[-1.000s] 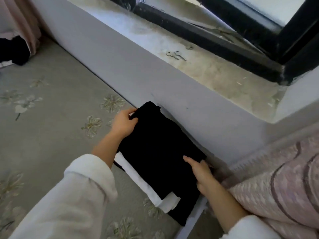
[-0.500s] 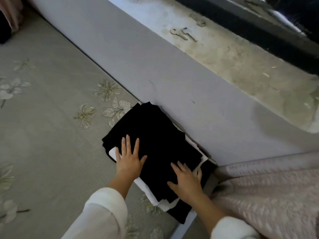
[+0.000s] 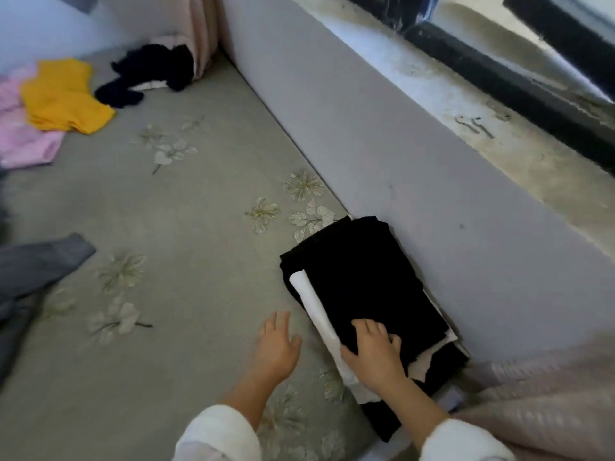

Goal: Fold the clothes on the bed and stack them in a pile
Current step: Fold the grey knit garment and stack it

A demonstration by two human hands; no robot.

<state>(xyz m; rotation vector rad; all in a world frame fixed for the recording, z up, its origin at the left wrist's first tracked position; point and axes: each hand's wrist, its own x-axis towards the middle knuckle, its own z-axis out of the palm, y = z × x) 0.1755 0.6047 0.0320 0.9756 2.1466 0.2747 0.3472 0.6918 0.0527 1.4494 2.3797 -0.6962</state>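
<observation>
A pile of folded clothes lies on the bed against the grey wall, topped by a folded black garment with a white piece showing along its left edge. My right hand presses flat on the near end of the black garment, fingers spread. My left hand hovers over the bedsheet just left of the pile, fingers relaxed and holding nothing. Unfolded clothes lie at the far left: a yellow garment, a pink one, a crumpled black one, and a grey one.
The grey floral bedsheet stretches between the pile and the loose clothes. A grey wall under a dusty window sill borders the bed on the right. A pink quilted blanket sits at the near right.
My left hand has come off the black garment and moved left over the sheet. My right hand stays pressing on the pile. The view has swung left, revealing the unfolded clothes.
</observation>
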